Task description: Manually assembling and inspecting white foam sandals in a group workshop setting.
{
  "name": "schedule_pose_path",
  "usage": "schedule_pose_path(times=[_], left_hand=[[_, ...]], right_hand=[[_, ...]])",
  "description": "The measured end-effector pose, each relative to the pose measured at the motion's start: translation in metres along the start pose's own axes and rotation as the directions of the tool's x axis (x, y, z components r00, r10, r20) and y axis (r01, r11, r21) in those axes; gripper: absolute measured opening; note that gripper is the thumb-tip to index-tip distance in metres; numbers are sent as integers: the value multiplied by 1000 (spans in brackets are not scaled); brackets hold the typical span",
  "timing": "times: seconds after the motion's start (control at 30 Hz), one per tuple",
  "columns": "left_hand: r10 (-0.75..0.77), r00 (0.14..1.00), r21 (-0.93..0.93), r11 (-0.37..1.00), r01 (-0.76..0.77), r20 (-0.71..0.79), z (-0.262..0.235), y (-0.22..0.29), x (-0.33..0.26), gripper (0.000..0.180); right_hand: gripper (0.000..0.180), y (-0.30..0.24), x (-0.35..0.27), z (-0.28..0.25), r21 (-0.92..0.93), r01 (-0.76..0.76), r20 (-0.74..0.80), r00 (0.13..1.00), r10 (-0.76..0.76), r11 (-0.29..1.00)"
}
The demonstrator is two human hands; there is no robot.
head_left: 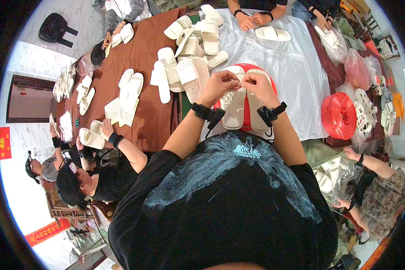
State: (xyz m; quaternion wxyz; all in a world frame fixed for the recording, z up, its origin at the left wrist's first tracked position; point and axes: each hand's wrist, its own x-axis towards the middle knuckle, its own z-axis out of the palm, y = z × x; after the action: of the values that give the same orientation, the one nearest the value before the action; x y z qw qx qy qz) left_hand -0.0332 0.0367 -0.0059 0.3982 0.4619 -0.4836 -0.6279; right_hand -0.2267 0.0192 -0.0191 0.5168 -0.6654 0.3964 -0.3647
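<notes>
A pair of cream slide slippers lies side by side in front of me, a left slipper [232, 110] and a right slipper [258, 118], over a round red thing [246, 125]. Above their straps my left hand [220, 86] and my right hand [260, 86] meet, thumbs and forefingers pinched, fingertips nearly touching. Whatever they pinch, if anything, is too small to make out. Close beside my left hand rests a slipper with a textured strap [192, 76], part of a heap of loose cream slippers [209, 38].
Clear plastic sheeting [301, 67] covers the table's right part, brown cloth [155, 121] its left. A red spool of ribbon [338, 116] stands at right. Sticker sheets [122, 110] lie at left. Co-workers handle slippers around the table, one close by my left [101, 135].
</notes>
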Motion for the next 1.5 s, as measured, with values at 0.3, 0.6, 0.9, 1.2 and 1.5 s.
schedule_pose_path(times=[0.3, 0.6, 0.9, 1.2, 1.5], left_hand=[[13, 997, 21, 1000, -12, -81, 1, -2, 0, 10], [42, 994, 126, 992, -29, -102, -1, -7, 3, 17], [92, 991, 108, 991, -81, -95, 3, -2, 0, 16], [29, 987, -64, 997, -40, -160, 7, -8, 0, 13], [27, 972, 0, 1000, -28, -233, 15, -11, 4, 14]], right_hand=[[14, -1, -1, 3, -11, 17, -19, 1000, -17, 1000], [11, 1, -4, 15, -181, 84, -149, 983, -112, 980], [12, 0, -4, 15, -249, 104, -172, 974, -150, 963], [12, -3, -3, 16, -206, 83, -170, 978, -119, 975], [13, 9, 1, 22, -21, 97, -251, 963, -99, 995]])
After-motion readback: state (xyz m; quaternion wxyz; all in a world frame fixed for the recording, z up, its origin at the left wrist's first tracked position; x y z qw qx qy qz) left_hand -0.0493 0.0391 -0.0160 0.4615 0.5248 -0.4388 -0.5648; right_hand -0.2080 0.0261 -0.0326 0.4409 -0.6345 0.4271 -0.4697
